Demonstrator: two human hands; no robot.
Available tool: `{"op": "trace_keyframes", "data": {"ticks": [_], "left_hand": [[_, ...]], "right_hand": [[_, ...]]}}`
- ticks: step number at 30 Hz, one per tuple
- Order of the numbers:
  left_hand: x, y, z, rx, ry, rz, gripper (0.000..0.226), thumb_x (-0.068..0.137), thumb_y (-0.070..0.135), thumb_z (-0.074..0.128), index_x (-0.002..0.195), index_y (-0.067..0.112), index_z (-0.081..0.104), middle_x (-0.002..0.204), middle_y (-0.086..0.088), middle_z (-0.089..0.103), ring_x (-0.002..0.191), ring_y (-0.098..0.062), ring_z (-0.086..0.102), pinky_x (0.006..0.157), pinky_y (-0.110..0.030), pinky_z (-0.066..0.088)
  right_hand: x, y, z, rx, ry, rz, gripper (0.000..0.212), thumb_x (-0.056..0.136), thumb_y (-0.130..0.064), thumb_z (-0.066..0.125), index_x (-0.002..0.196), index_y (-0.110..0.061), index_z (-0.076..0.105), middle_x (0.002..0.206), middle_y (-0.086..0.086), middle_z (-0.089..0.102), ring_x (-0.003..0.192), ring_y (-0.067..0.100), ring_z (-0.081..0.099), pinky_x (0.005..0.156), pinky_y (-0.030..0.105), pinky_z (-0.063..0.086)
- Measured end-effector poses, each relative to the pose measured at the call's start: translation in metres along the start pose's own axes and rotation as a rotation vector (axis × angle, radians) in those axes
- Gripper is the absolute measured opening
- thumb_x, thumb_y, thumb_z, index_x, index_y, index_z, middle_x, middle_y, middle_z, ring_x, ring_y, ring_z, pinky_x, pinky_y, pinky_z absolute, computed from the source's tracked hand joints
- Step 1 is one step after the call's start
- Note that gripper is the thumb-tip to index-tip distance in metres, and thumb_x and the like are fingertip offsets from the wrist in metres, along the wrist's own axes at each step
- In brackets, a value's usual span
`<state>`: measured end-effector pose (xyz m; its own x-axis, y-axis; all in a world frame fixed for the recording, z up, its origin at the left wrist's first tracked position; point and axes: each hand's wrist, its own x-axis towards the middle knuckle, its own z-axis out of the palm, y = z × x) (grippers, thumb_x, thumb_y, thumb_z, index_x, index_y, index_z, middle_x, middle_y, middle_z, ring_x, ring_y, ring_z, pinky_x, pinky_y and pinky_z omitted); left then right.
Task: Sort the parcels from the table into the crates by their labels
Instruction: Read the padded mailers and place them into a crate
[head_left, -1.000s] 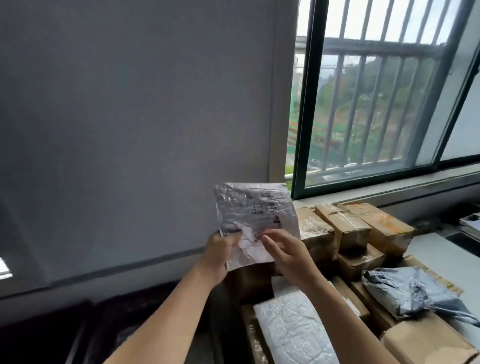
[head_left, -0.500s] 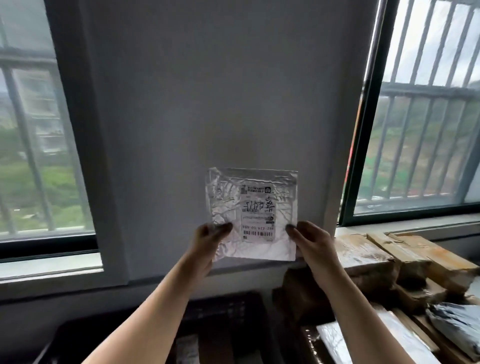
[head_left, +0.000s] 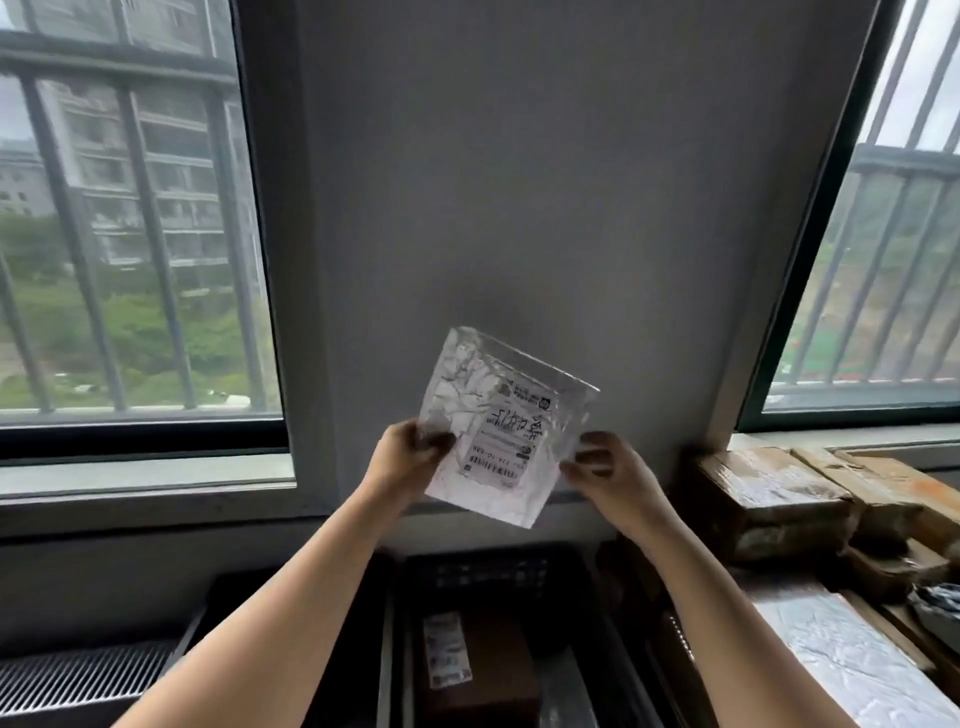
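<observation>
Holding what, exactly, and where?

A flat silvery parcel (head_left: 462, 395), up in the air in front of the grey wall (head_left: 519, 208), with its printed label (head_left: 501, 441) facing the camera.

How does it sit?

It is turned clockwise, so the top edge slopes down to the right and one corner points down. It is close to square, so the long axis is hard to call. The label's lines run with that slope.

And the grips?

The left grip (head_left: 402, 460) pinches the left edge, thumb on the front face. The right grip (head_left: 613, 467) has curled fingers at the lower right edge and looks to be pinching it too, though the contact is not sharp. So both are grasping the parcel, one on each side, at about the same height.

Where could it go from there?

Straight below it, and nearer to the person, stands a black crate (head_left: 488, 571) with a brown box (head_left: 483, 670) lying in it. The parcel hangs above the crate's far wall, midway between the grips, so neither hand is clearly closer. If the label matches that crate, I judge the move to be a short drop down and toward the near side. I cannot read which crate the label names.

Anything else?

Taped boxes (head_left: 769, 493) are piled to the right, well apart from the parcel.
</observation>
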<state>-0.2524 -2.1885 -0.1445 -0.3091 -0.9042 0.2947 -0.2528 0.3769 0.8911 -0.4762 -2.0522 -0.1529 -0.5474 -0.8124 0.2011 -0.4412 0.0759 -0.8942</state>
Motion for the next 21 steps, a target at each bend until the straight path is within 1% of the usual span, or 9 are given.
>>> {"op": "trace_keyframes", "data": {"ticks": [3,6,9,11,12,14,17,19,21], "left_hand": [[-0.005,-0.013,-0.026,0.465,-0.166,0.11,0.012,0.091,0.019,0.07,0.083,0.01,0.068,0.067,0.002,0.06,0.068,-0.019,0.056,0.056,-0.025,0.037],[-0.009,-0.019,-0.034,0.771,-0.431,0.251,0.008,0.088,0.018,0.069,0.083,0.013,0.065,0.077,-0.005,0.062,0.081,-0.026,0.059,0.067,-0.03,0.044],[-0.013,-0.024,-0.023,0.888,-0.577,0.277,0.016,0.082,0.027,0.075,0.095,0.019,0.072,0.089,-0.004,0.071,0.088,-0.026,0.066,0.076,-0.036,0.056],[-0.018,-0.031,-0.011,0.862,-0.574,0.274,0.02,0.079,0.031,0.077,0.096,0.02,0.074,0.088,-0.004,0.073,0.086,-0.027,0.068,0.075,-0.038,0.057],[-0.021,-0.036,-0.006,0.822,-0.563,0.283,0.02,0.079,0.03,0.077,0.096,0.021,0.075,0.088,-0.003,0.073,0.086,-0.025,0.068,0.075,-0.037,0.057],[-0.026,-0.05,0.003,0.658,-0.499,0.268,0.024,0.08,0.026,0.077,0.103,0.02,0.074,0.09,0.004,0.073,0.088,-0.02,0.067,0.077,-0.03,0.053],[-0.033,-0.078,0.008,0.283,-0.323,0.011,0.048,0.082,0.026,0.082,0.124,0.019,0.06,0.102,0.012,0.067,0.094,-0.012,0.063,0.08,-0.016,0.045],[-0.04,-0.104,0.016,0.211,-0.332,-0.154,0.064,0.081,0.036,0.082,0.135,0.021,0.05,0.122,0.011,0.062,0.108,-0.009,0.061,0.091,-0.023,0.048],[-0.049,-0.127,0.027,0.23,-0.357,-0.271,0.071,0.079,0.046,0.081,0.136,0.018,0.05,0.129,0.009,0.059,0.116,-0.011,0.059,0.096,-0.029,0.048]], "right_hand": [[-0.011,-0.013,0.012,-0.188,0.202,-0.113,0.072,0.084,-0.032,0.08,0.145,-0.026,0.043,0.128,-0.006,0.056,0.114,0.016,0.06,0.089,0.033,0.049],[-0.018,-0.029,0.025,-0.424,0.027,-0.373,0.076,0.082,-0.038,0.081,0.148,-0.029,0.044,0.139,-0.004,0.055,0.125,0.018,0.053,0.102,0.035,0.043],[-0.029,-0.037,0.053,-0.727,-0.438,-0.374,0.058,0.083,-0.048,0.077,0.135,-0.036,0.055,0.131,-0.009,0.064,0.122,0.013,0.057,0.101,0.035,0.046],[-0.036,-0.025,0.074,-0.907,-0.552,-0.33,0.022,0.088,-0.041,0.071,0.101,-0.031,0.058,0.117,-0.002,0.07,0.111,0.023,0.064,0.088,0.04,0.052],[-0.038,-0.014,0.081,-0.92,-0.542,-0.307,0.016,0.09,-0.035,0.067,0.09,-0.028,0.053,0.11,0.003,0.071,0.106,0.028,0.065,0.082,0.041,0.052],[-0.041,0.01,0.082,-0.812,-0.505,-0.204,0.015,0.094,-0.027,0.062,0.084,-0.023,0.052,0.098,0.004,0.071,0.097,0.03,0.065,0.075,0.038,0.048],[-0.043,0.052,0.066,-0.461,-0.394,0.047,0.01,0.093,-0.023,0.066,0.087,-0.015,0.064,0.086,-0.001,0.071,0.088,0.024,0.066,0.073,0.038,0.047],[-0.044,0.083,0.055,-0.25,-0.327,0.202,0.016,0.09,-0.024,0.07,0.094,-0.008,0.069,0.09,0.011,0.076,0.093,0.038,0.07,0.083,0.05,0.055],[-0.045,0.111,0.049,-0.114,-0.313,0.3,0.012,0.091,-0.022,0.07,0.099,-0.012,0.072,0.097,0.012,0.077,0.097,0.039,0.071,0.091,0.058,0.055]]}}
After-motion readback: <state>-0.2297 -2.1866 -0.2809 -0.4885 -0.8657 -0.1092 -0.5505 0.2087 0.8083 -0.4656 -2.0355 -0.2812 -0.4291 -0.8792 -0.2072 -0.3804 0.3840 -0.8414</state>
